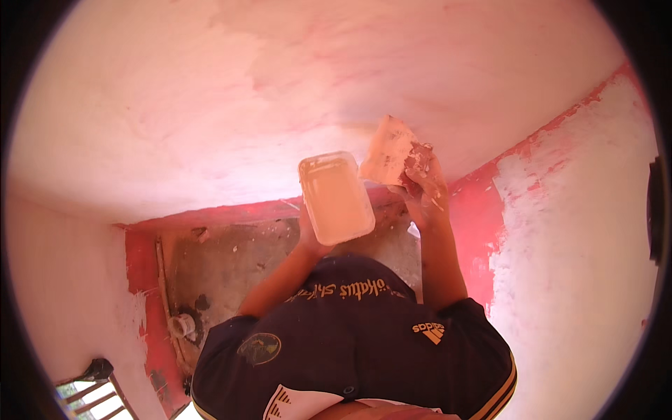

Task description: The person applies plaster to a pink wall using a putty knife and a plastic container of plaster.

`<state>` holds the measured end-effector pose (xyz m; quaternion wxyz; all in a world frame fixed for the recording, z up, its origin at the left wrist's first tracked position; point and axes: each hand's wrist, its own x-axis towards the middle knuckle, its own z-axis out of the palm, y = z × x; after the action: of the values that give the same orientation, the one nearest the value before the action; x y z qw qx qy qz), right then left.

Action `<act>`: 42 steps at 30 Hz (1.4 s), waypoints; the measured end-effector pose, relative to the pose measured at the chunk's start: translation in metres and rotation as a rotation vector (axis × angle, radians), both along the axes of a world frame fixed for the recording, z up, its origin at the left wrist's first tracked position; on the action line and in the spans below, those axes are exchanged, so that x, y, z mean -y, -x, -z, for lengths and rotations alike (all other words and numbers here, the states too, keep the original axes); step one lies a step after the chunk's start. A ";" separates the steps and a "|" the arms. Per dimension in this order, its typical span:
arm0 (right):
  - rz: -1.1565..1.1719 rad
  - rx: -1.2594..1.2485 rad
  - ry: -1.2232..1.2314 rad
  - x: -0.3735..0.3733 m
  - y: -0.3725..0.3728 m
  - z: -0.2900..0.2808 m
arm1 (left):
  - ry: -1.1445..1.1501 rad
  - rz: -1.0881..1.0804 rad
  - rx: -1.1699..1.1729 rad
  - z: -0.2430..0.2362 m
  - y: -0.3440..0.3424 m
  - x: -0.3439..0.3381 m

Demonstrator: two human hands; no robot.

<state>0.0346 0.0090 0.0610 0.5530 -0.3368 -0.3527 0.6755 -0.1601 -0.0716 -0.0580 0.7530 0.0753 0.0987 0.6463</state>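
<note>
A rectangular pale plastic tub (370,215) with a smooth, creamy paste in it sits in my left hand (310,234). The fingers of that hand are mostly hidden behind the tub. To the right of the tub, my right hand (430,192) is closed round a wide putty knife (387,155). Pale paste coats its blade, and the end near my fingers is reddish and crusted. The blade is raised beside the tub's upper right corner, close in front of the wall; whether it touches the wall I cannot tell.
The wall ahead (210,105) is smeared with pale paste above a red band (238,213). Another patchy red and white wall (560,210) meets it on the right. Below left, a stick (162,273) and a small white container (183,325) are by the wall; a barred window (94,397) lies lower left.
</note>
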 end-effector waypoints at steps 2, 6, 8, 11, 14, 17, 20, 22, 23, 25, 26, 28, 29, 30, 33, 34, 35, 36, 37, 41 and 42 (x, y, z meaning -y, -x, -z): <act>0.077 -0.012 -0.030 -0.003 -0.027 -0.010 | 0.012 0.024 -0.059 0.000 -0.025 0.001; 0.204 -0.077 -0.120 -0.009 -0.047 -0.031 | -0.021 -0.022 -0.030 -0.005 -0.040 0.010; 0.242 -0.086 -0.146 -0.021 -0.058 -0.040 | -0.014 -0.071 -0.029 -0.005 -0.043 0.013; 0.387 -0.118 -0.195 -0.038 -0.073 -0.060 | -0.013 0.004 0.049 -0.002 -0.040 0.018; 0.570 -0.119 -0.266 -0.038 -0.060 -0.095 | -0.118 -0.099 -0.263 -0.021 -0.011 0.036; 0.731 -0.059 -0.398 -0.033 -0.004 -0.126 | -0.177 -0.176 -0.653 -0.038 0.056 0.064; 1.009 0.073 -0.778 -0.029 0.072 -0.142 | 0.040 -0.086 -0.107 -0.034 0.136 0.106; 1.215 0.598 -0.700 -0.019 0.139 -0.145 | -0.047 -0.153 -0.156 -0.023 0.190 0.132; 1.297 0.746 -0.779 -0.021 0.176 -0.143 | -0.052 -0.137 -0.160 -0.016 0.218 0.141; 1.427 1.004 -1.073 -0.029 0.258 -0.128 | -0.107 -0.191 -0.197 -0.004 0.271 0.153; 1.304 0.960 -1.070 -0.016 0.310 -0.119 | -0.108 -0.184 -0.202 -0.003 0.296 0.160; 1.127 0.916 -1.193 0.030 0.399 -0.099 | -0.062 -0.260 -0.166 -0.005 0.339 0.174; 1.052 0.850 -1.254 0.053 0.431 -0.091 | -0.060 -0.254 -0.164 -0.003 0.359 0.177; 0.945 0.991 -1.208 0.072 0.448 -0.078 | -0.072 -0.266 -0.166 -0.002 0.376 0.181; 0.896 0.780 -1.227 0.086 0.429 -0.073 | -0.072 -0.297 -0.197 0.006 0.411 0.199; 0.916 0.991 -1.060 0.089 0.405 -0.066 | -0.060 -0.317 -0.225 0.008 0.419 0.205; 1.097 0.914 -1.130 0.082 0.383 -0.071 | -0.059 -0.311 -0.224 0.011 0.428 0.214; 1.201 1.029 -1.013 0.079 0.359 -0.081 | -0.031 -0.300 -0.235 0.012 0.437 0.224; 1.256 0.909 -0.808 0.066 0.335 -0.089 | -0.007 -0.278 -0.244 0.013 0.443 0.231; 1.378 0.964 -0.566 0.025 0.312 -0.102 | -0.016 -0.194 -0.216 0.008 0.461 0.242; 1.396 1.164 -0.554 0.013 0.331 -0.087 | -0.009 -0.165 -0.193 0.008 0.471 0.242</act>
<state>-0.2960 -0.0038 0.1479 0.6293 -0.6123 -0.4396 -0.1891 -0.6311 -0.3138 -0.0664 0.6840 0.1322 0.1736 0.6961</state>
